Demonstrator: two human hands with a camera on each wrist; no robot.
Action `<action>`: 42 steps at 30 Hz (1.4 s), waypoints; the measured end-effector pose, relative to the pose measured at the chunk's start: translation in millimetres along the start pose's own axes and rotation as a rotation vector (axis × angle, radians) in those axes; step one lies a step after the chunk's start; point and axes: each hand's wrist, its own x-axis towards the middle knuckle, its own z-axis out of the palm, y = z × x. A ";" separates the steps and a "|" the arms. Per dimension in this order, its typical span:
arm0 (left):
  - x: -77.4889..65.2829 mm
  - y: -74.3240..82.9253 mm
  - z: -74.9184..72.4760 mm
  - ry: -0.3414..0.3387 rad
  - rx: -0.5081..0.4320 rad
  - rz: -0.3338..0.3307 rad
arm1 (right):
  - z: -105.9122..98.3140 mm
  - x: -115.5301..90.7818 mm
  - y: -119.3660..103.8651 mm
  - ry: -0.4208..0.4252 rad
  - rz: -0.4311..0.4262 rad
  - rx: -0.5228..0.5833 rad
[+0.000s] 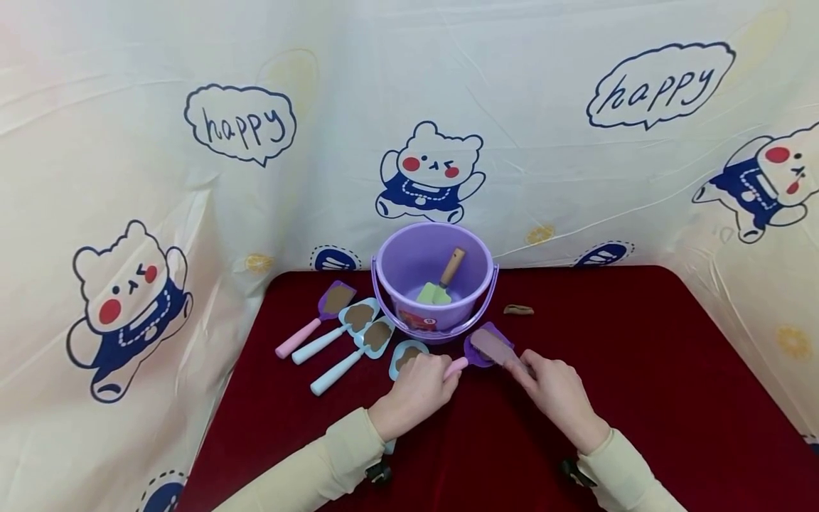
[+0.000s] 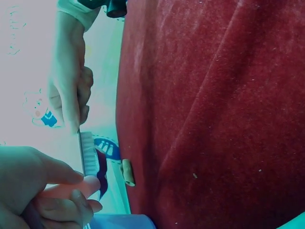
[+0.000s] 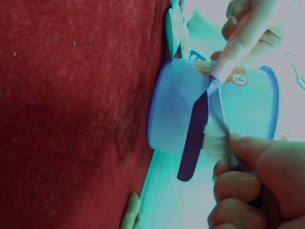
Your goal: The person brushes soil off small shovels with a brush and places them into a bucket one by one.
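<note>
My left hand (image 1: 416,395) grips the pink handle (image 1: 456,368) of a small purple toy shovel (image 1: 472,355) above the table, in front of the bucket. With my right hand (image 1: 559,398) I hold a flat-backed brush (image 1: 494,346) over the shovel's blade. In the left wrist view, its pale bristles (image 2: 89,148) face the blade. Seen from the right wrist, the purple blade (image 3: 193,143) is edge-on, with the blurred bristles (image 3: 214,143) against or very near it. Part of a light blue shovel blade (image 1: 404,355) with a brown patch shows beyond my left hand, which hides the rest.
A purple bucket (image 1: 419,302) stands at the back, with a light green trowel (image 1: 441,284) inside. Left of it lie a purple shovel (image 1: 335,300) and light blue shovels (image 1: 360,318) bearing brown patches. A small brown roll (image 1: 518,310) lies right of the bucket on the red cloth (image 1: 640,341).
</note>
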 end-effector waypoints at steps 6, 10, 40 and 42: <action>-0.5 -0.3 0.1 0.017 -0.004 0.002 | -0.7 0.3 0.1 -0.031 -0.030 -0.019; -1.3 -0.6 1.1 0.015 -0.005 0.000 | -0.9 0.7 1.9 -0.026 0.017 -0.013; 4.7 2.4 3.0 -0.032 -0.055 -0.008 | -5.5 -0.9 8.0 0.031 0.019 -0.017; 5.0 2.6 3.2 -0.021 -0.048 -0.005 | -5.4 -1.5 7.9 0.009 -0.012 -0.003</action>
